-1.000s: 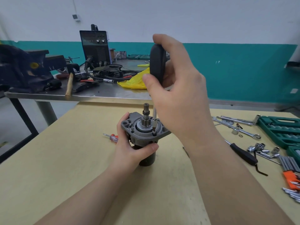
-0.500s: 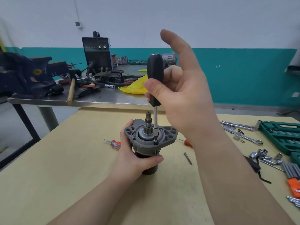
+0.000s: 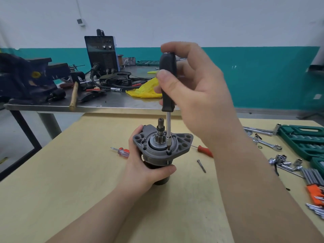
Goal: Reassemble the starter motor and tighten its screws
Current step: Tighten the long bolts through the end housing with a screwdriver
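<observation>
Left hand grips the upright starter motor mid-surface; right hand fingers pinch the screwdriver, tip seated in a flange screw. Loose bolt lies just beside.

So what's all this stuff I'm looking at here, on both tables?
starter motor: one, grey, upright on the wooden table
black-handled screwdriver: one, tip in a screw on the motor's flange
small screwdrivers: two, red-handled, one left and one right of the motor
loose bolt: one, silver, right of the motor
wrenches and sockets: several, silver, far right
tool case: green, right edge
vise: one, dark blue, metal bench
hammer: one, wooden handle, metal bench
welder box: one, black, metal bench
yellow cloth: one, metal bench
left hand: grips the motor
right hand: holds the screwdriver
</observation>
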